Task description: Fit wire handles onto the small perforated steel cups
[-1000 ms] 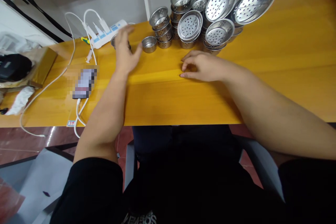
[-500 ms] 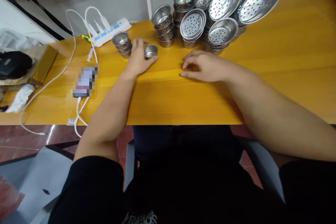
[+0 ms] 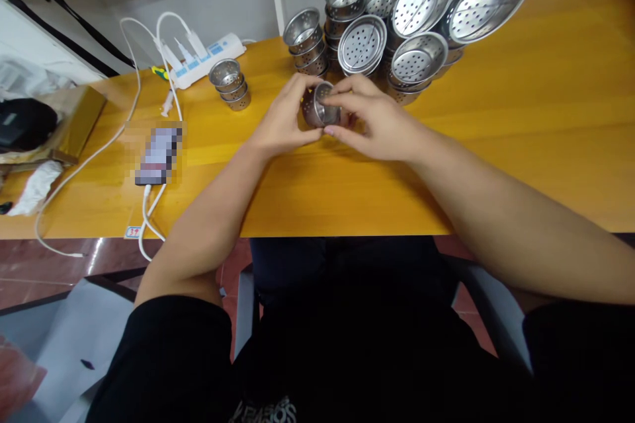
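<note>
A small perforated metal cup (image 3: pixel 314 109) is tilted between both hands above the wooden table, its mouth turned toward the right. My left hand (image 3: pixel 288 115) wraps round its left side, thumb in front. With fingers at the rim and thumb below, my right hand (image 3: pixel 370 117) grips the cup from the right; some fingertips reach inside the mouth. To the left stands a short stack of similar small cups (image 3: pixel 229 82). Right behind the hands rises a taller stack of perforated cups (image 3: pixel 303 39), its lower part partly hidden by my fingers.
More stacks of larger perforated cups (image 3: pixel 419 0) fill the back right. On the left of the table (image 3: pixel 307 198) lie a phone (image 3: pixel 159 155) with white cables, a power strip (image 3: pixel 211 59) and a syringe-like item (image 3: pixel 167 104). A box (image 3: pixel 84 122) with a black case stands at far left.
My left hand has carried the small cup rightward from beside the short stack, tipping it over. My right hand has moved left and taken hold of it too.
</note>
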A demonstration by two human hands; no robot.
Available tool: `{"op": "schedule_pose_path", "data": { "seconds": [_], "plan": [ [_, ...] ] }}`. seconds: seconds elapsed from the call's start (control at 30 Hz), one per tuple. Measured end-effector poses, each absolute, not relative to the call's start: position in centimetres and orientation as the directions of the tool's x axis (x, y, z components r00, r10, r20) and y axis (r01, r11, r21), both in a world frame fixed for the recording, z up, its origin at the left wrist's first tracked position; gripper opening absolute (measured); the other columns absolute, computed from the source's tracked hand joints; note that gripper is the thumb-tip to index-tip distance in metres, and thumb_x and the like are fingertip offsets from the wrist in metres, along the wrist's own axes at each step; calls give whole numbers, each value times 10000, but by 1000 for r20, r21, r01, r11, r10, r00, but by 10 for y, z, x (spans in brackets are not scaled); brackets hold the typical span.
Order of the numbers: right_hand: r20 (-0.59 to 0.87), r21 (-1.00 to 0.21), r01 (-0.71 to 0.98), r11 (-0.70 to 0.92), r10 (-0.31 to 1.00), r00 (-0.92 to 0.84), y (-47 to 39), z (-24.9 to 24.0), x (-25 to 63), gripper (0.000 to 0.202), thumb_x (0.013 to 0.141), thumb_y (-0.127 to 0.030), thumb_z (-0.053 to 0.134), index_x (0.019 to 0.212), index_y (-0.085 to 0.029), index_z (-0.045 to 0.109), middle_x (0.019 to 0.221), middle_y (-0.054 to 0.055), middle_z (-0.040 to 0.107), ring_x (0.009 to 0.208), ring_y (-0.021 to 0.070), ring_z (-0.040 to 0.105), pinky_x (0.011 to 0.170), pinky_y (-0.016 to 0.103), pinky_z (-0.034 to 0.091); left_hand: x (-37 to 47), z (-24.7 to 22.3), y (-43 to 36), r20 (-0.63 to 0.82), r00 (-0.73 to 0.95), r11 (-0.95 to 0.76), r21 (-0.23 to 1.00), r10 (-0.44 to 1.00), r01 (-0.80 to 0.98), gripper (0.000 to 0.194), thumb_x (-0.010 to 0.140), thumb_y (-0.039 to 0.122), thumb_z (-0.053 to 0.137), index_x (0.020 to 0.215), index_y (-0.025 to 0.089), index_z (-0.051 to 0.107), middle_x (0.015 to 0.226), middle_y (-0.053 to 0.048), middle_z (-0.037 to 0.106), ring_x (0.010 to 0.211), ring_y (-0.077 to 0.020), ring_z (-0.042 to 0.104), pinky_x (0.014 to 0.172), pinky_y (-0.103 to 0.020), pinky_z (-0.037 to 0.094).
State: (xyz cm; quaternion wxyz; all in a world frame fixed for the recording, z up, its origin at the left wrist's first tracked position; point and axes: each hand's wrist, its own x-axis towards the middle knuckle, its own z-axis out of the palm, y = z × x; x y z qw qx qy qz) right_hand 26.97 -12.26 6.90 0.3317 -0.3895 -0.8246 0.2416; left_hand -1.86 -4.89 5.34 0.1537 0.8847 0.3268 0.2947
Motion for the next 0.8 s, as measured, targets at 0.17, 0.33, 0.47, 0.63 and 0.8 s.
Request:
{"op": "schedule_pose_path", "data": {
  "seconds": [0.17,0.33,0.47,0.63,0.8],
  "plan": [
    [324,-614,481,626,756,-569,-119,68,271,636,1184,-948,686,1234,-349,897,1418,160,865,1309,489,818,1236,725,687,-10,55,-52,408,637,-752,441,654,490,937,991,888,995,1699,374,657,1770,-139,719,1759,-519,674,1551,-736,557],
    [357,-673,482,560,818,-451,-116,67,277,663,1124,-1035,721,1279,-425,929,1452,143,878,1412,534,770,1296,807,634,-17,51,-45,407,650,-758,469,642,454,919,1011,788,992,1742,367,629,1823,-162,676,1769,-515,655,1532,-729,569],
    [369,-717,472,513,854,-368,-109,59,278,744,1063,-1148,699,1269,-475,941,1388,115,906,1431,522,756,1293,793,636,-16,54,-46,385,641,-734,499,664,462,838,1047,694,976,1748,377,643,1871,-158,663,1817,-503,623,1585,-737,523],
    [353,-779,404,480,867,-351,-101,51,277,859,954,-1239,757,1087,-409,930,1152,97,905,1153,478,840,1090,771,716,-10,61,-53,364,647,-725,512,669,461,757,1047,601,993,1698,382,674,1836,-133,703,1806,-511,642,1625,-778,476],
    [318,-841,336,424,890,-327,-99,50,278,728,898,-1151,945,1000,-431,924,1025,40,906,1053,475,881,997,761,741,-8,68,-60,358,662,-736,492,658,465,690,1058,491,960,1678,379,678,1845,-116,683,1828,-492,632,1633,-764,480]
  ]
}}
